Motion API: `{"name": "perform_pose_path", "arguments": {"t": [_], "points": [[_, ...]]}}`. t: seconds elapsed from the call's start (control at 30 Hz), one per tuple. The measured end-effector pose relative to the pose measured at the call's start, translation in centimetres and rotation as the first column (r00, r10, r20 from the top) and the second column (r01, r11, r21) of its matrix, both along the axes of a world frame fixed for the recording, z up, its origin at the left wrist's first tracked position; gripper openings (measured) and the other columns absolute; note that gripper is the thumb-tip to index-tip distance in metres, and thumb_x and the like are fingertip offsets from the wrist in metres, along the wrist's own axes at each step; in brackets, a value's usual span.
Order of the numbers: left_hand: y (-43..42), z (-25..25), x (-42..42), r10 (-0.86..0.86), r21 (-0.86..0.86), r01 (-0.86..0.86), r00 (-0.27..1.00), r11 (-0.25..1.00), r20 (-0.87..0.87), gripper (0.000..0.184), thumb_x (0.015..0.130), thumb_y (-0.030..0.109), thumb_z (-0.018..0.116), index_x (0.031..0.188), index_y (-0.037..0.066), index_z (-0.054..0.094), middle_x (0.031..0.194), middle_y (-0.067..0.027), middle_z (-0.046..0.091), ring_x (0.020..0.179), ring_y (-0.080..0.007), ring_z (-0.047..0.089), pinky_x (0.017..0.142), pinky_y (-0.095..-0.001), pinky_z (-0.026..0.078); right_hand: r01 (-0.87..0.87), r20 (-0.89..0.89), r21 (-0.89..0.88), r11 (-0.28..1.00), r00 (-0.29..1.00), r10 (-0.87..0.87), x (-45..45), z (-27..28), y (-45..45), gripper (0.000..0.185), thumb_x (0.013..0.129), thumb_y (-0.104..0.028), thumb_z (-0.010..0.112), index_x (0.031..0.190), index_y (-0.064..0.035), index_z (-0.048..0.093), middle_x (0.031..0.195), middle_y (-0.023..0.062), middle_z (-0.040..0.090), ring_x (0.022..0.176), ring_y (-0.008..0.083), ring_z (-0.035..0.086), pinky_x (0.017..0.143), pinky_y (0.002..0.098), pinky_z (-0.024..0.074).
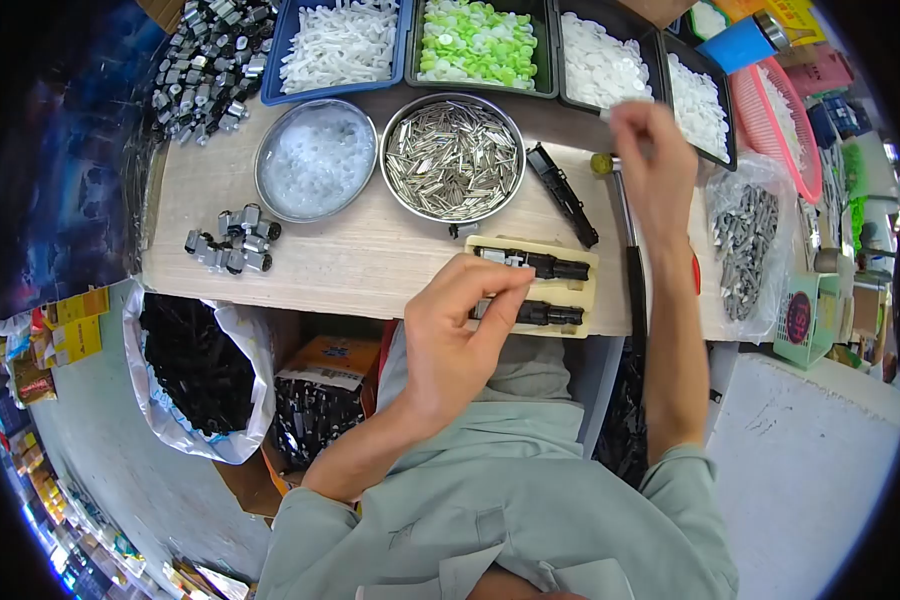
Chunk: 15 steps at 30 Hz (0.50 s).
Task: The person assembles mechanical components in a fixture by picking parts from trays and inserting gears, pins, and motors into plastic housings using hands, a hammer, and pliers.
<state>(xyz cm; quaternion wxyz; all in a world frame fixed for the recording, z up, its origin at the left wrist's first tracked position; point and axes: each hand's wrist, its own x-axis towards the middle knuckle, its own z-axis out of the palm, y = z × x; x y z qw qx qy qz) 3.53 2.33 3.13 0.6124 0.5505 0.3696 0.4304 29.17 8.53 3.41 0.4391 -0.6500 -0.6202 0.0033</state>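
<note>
My left hand (460,325) is over the cream fixture (591,290) at the table's front edge, thumb and index finger pinched together at the black parts lying in it. What the fingertips hold, if anything, is too small to tell. In the fixture lie an upper black part (560,267) with a silvery-grey section and a lower black part (552,314). My right hand (653,150) is raised near the tray of white discs (602,60), its fingers drawn together on a small whitish piece, blurred. A separate long black piece (562,195) lies behind the fixture.
Behind are a steel bowl of metal pins (454,160), a bowl of clear pieces (317,160), a blue tray (338,45) and a green-piece tray (478,42). A hammer-like tool (630,240) lies beside my right forearm. Right is a bag of grey parts (746,240).
</note>
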Motion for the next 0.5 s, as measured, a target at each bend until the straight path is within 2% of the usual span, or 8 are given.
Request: {"name": "perform_pose_path", "arguments": {"t": [0.07,0.13,0.2,0.3,0.5], "points": [[-0.3,0.4,0.6,0.024,-0.217,0.008,0.989,0.976,0.144,0.017,0.095,-0.004,0.066,0.112,-0.004,0.067,0.101,-0.0055,0.067,0.089,-0.0105,0.066,0.078,-0.0211,0.053,-0.043,-0.234,-0.038,0.998,0.972,0.033,-3.8,-0.3,-4.3,0.004,0.091,0.002,0.066,0.095,0.0021,0.066,0.093,0.0101,0.070,0.086,0.0156,0.068,0.079,0.0277,0.0528],[-0.7,0.3,0.8,0.044,-0.309,0.024,0.976,0.951,0.212,0.023,0.093,-0.004,0.067,0.116,-0.004,0.063,0.100,-0.0075,0.068,0.092,-0.0112,0.067,0.081,-0.0215,0.054,-0.065,-0.570,-0.150,0.987,0.821,-0.033,-8.3,-0.4,-8.6,0.007,0.096,-0.002,0.064,0.101,0.0022,0.065,0.097,0.0066,0.072,0.086,0.0098,0.064,0.079,0.0247,0.0519],[-1.1,-0.3,0.9,0.045,-0.364,0.051,0.967,0.930,0.251,0.031,0.092,-0.003,0.069,0.120,-0.004,0.058,0.099,-0.0092,0.068,0.093,-0.0115,0.068,0.085,-0.0227,0.056,-0.145,-0.751,-0.197,0.970,0.659,-0.054,-10.8,-0.7,-11.5,0.009,0.100,-0.003,0.061,0.105,0.0031,0.063,0.098,0.0053,0.070,0.087,0.0082,0.064,0.079,0.0220,0.0516],[-2.1,-0.2,0.8,0.029,-0.397,0.065,0.974,0.915,0.226,0.027,0.091,-0.007,0.065,0.117,-0.004,0.058,0.097,-0.0056,0.066,0.091,-0.0065,0.065,0.083,-0.0203,0.055,-0.106,-0.830,-0.170,0.980,0.552,-0.084,-12.8,-0.8,-13.5,0.010,0.101,-0.004,0.060,0.107,0.0031,0.063,0.096,0.0047,0.069,0.086,0.0078,0.063,0.079,0.0227,0.0522],[-3.4,-0.8,0.9,0.056,-0.363,0.021,0.978,0.932,0.199,0.023,0.089,-0.008,0.066,0.110,-0.003,0.058,0.094,-0.0053,0.066,0.084,-0.0054,0.065,0.076,-0.0189,0.055,-0.087,-0.824,-0.170,0.982,0.559,-0.093,-13.3,-1.5,-14.8,0.010,0.101,-0.005,0.062,0.107,0.0021,0.063,0.096,0.0049,0.069,0.087,0.0078,0.063,0.078,0.0222,0.0513]]}}
